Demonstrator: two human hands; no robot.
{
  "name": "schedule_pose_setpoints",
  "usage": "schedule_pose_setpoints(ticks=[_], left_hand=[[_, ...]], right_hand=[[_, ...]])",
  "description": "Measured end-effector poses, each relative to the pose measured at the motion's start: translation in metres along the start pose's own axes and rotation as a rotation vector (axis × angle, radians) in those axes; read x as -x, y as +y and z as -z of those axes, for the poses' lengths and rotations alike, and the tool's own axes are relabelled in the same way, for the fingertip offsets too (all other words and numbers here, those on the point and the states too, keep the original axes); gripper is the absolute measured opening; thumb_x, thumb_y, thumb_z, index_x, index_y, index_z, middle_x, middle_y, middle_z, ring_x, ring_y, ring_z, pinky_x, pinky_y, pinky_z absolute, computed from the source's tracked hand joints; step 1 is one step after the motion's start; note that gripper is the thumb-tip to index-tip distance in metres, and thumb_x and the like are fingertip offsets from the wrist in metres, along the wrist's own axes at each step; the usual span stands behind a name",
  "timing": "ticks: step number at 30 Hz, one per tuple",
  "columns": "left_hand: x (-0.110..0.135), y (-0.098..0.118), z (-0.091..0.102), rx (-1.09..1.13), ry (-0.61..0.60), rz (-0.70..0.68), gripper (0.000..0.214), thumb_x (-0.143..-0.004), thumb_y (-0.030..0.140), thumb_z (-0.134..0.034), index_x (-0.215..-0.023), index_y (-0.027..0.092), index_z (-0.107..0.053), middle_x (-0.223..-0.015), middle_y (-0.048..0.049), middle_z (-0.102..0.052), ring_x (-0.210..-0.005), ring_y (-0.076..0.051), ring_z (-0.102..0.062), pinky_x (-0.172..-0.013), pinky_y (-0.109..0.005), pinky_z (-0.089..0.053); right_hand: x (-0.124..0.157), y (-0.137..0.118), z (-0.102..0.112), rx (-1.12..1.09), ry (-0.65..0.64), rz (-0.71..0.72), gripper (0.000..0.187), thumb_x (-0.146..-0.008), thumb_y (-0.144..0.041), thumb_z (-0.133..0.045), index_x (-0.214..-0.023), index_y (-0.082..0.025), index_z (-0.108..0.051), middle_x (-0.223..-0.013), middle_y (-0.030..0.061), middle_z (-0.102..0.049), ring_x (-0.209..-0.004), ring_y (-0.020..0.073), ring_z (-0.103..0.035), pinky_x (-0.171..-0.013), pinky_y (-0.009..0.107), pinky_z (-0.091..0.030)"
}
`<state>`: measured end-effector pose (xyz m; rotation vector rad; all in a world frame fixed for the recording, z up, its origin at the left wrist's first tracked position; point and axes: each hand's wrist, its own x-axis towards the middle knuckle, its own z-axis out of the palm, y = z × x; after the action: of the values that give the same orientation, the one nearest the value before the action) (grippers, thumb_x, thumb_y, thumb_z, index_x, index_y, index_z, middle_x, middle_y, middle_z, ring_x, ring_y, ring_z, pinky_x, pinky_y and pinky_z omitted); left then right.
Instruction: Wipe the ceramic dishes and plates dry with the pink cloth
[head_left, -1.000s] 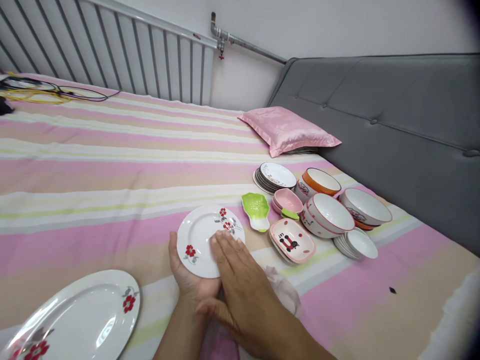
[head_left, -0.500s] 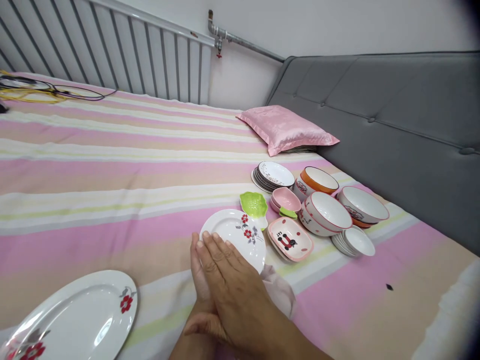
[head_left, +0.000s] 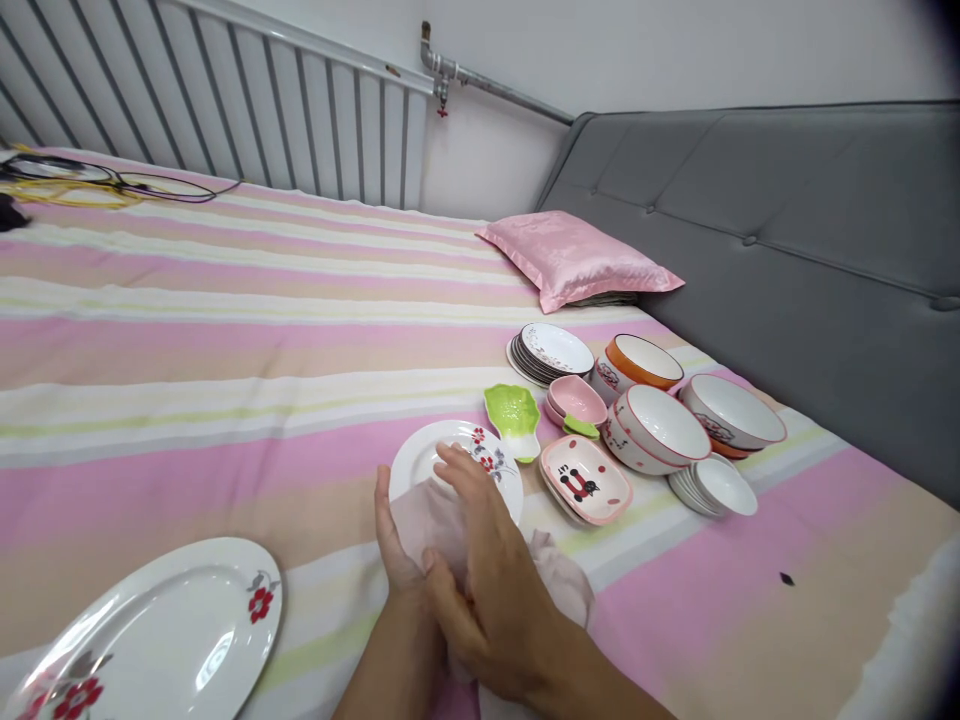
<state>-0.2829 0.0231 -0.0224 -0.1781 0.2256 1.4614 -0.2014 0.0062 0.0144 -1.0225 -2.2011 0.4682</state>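
A round white plate (head_left: 417,455) with red flowers is tilted up at my hands, its near edge hidden. A pale pink cloth (head_left: 431,515) covers its lower part between my palms and trails down beside my right wrist. My left hand (head_left: 401,570) is at the plate's lower left edge, fingers pointing up, gripping it through the cloth. Pressed against the cloth from the right is my right hand (head_left: 495,570), its thumb bent across and its fingers over the plate's face. A green leaf-shaped dish (head_left: 513,410) lies just behind the plate.
An oval flowered platter (head_left: 161,620) lies at lower left. To the right are cat-patterned dishes (head_left: 585,480), pink bowls (head_left: 577,398), stacked plates (head_left: 556,348), large bowls (head_left: 660,425) and small white bowls (head_left: 724,487). A pink pillow (head_left: 577,255) rests by the grey headboard (head_left: 750,180); cables (head_left: 112,185) lie far left.
My hands, earlier laid flat over each other, have parted somewhat, and the cloth now shows between them. The plate has shifted slightly left, away from the green dish.
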Motion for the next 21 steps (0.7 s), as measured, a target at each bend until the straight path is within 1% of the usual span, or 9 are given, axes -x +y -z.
schedule_pose_setpoints(ticks=[3,5,7,8,10,13,16,19,21], left_hand=[[0.002,0.007,-0.008,0.026,0.18,0.021,0.046,-0.074,0.053,-0.051,-0.092,0.013,-0.064,-0.074,-0.0088,-0.067,-0.067,-0.021,-0.064,-0.066,-0.032,-0.053],[0.003,0.01,-0.014,0.017,0.261,0.009,0.047,-0.073,0.054,-0.052,-0.086,0.01,-0.063,-0.064,-0.0076,-0.064,-0.056,-0.018,-0.061,-0.058,-0.03,-0.052],[0.002,0.012,-0.019,-0.006,0.311,-0.026,0.045,-0.074,0.053,-0.052,-0.082,0.009,-0.062,-0.06,-0.0069,-0.062,-0.053,-0.018,-0.06,-0.056,-0.029,-0.052],[0.002,0.013,-0.021,-0.014,0.331,-0.047,0.044,-0.074,0.052,-0.051,-0.081,0.01,-0.062,-0.06,-0.0067,-0.062,-0.054,-0.018,-0.061,-0.057,-0.03,-0.052],[0.002,0.013,-0.023,-0.02,0.368,-0.086,0.04,-0.072,0.053,-0.053,-0.075,0.013,-0.061,-0.059,-0.0054,-0.061,-0.054,-0.019,-0.061,-0.057,-0.032,-0.053],[0.003,0.015,-0.024,-0.041,0.443,-0.116,0.038,-0.068,0.054,-0.057,-0.067,0.016,-0.058,-0.055,-0.0025,-0.059,-0.05,-0.018,-0.059,-0.055,-0.032,-0.052],[0.002,0.016,-0.026,-0.064,0.497,-0.168,0.037,-0.069,0.053,-0.057,-0.068,0.016,-0.058,-0.055,-0.0017,-0.059,-0.049,-0.016,-0.058,-0.054,-0.03,-0.051],[0.0,0.015,-0.03,-0.05,0.421,-0.223,0.041,-0.074,0.052,-0.051,-0.079,0.014,-0.063,-0.064,-0.0054,-0.064,-0.059,-0.019,-0.063,-0.063,-0.032,-0.052],[0.0,0.012,-0.032,-0.046,0.352,-0.229,0.046,-0.075,0.052,-0.048,-0.088,0.012,-0.065,-0.072,-0.0087,-0.067,-0.066,-0.021,-0.065,-0.071,-0.035,-0.052]], right_hand=[[-0.001,0.003,-0.007,-0.08,0.127,-0.006,0.033,-0.075,-0.006,-0.043,-0.107,-0.012,-0.051,-0.115,0.0127,-0.05,-0.112,0.0198,-0.044,-0.094,0.036,-0.04],[-0.003,0.004,-0.009,-0.077,0.135,0.007,0.023,-0.075,-0.005,-0.043,-0.09,-0.015,-0.057,-0.094,0.0082,-0.056,-0.094,0.0185,-0.051,-0.081,0.034,-0.044],[-0.004,0.004,-0.008,-0.038,0.118,0.036,0.019,-0.078,-0.007,-0.046,-0.085,-0.017,-0.06,-0.085,0.005,-0.06,-0.084,0.0176,-0.053,-0.075,0.033,-0.044],[-0.004,0.003,-0.007,-0.008,0.102,0.054,0.019,-0.08,-0.009,-0.047,-0.088,-0.018,-0.061,-0.085,0.0041,-0.063,-0.083,0.0175,-0.053,-0.076,0.034,-0.043],[-0.003,0.001,-0.004,0.061,0.044,0.083,0.021,-0.083,-0.015,-0.05,-0.1,-0.019,-0.061,-0.097,0.0038,-0.066,-0.088,0.0186,-0.054,-0.081,0.037,-0.042],[0.001,-0.002,-0.002,0.164,-0.07,0.106,0.035,-0.085,-0.023,-0.053,-0.118,-0.015,-0.054,-0.121,0.0074,-0.058,-0.103,0.0232,-0.051,-0.088,0.04,-0.041],[0.004,0.001,-0.004,0.216,-0.079,0.155,0.038,-0.085,-0.016,-0.048,-0.123,-0.009,-0.051,-0.127,0.0107,-0.054,-0.107,0.0243,-0.049,-0.088,0.04,-0.045],[0.004,0.006,-0.006,0.186,-0.013,0.177,0.035,-0.084,-0.006,-0.041,-0.114,-0.007,-0.058,-0.118,0.0111,-0.061,-0.1,0.0212,-0.053,-0.084,0.035,-0.05],[0.002,0.011,-0.006,0.169,0.015,0.143,0.035,-0.082,-0.004,-0.04,-0.11,-0.007,-0.061,-0.115,0.0113,-0.063,-0.096,0.0204,-0.055,-0.083,0.032,-0.052]])
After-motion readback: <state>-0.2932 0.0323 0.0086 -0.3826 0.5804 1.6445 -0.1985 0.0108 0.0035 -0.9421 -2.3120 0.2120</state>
